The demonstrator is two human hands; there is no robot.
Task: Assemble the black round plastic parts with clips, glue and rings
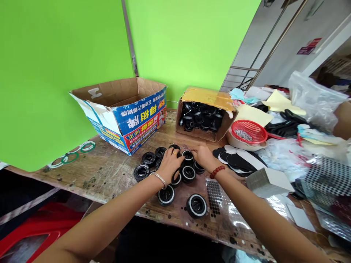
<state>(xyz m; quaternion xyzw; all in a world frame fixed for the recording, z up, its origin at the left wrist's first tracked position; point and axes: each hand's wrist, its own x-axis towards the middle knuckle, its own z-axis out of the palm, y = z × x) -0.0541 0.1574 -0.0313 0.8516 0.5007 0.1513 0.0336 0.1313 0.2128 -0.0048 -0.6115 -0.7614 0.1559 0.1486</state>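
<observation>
Several black round parts with pale rings, like small wheels or caps, lie in a cluster on the worn wooden table (90,177). My left hand (170,162) rests over the cluster, palm down, its fingers spread among the parts. My right hand (203,157) has its fingers bent, with the fingertips at the edge of one black round part (188,156) between both hands. A second black round part (188,173) sits just in front of it. Nearer the table's front edge lies a separate black round part (196,205). What is under my left palm is partly hidden.
A blue printed carton (142,120) stands open at the back left. A smaller box (210,95) on its side holds more black parts. At right are a red basket (249,131), black and white flat pieces (241,159), a grey-white block (268,182) and plastic bags.
</observation>
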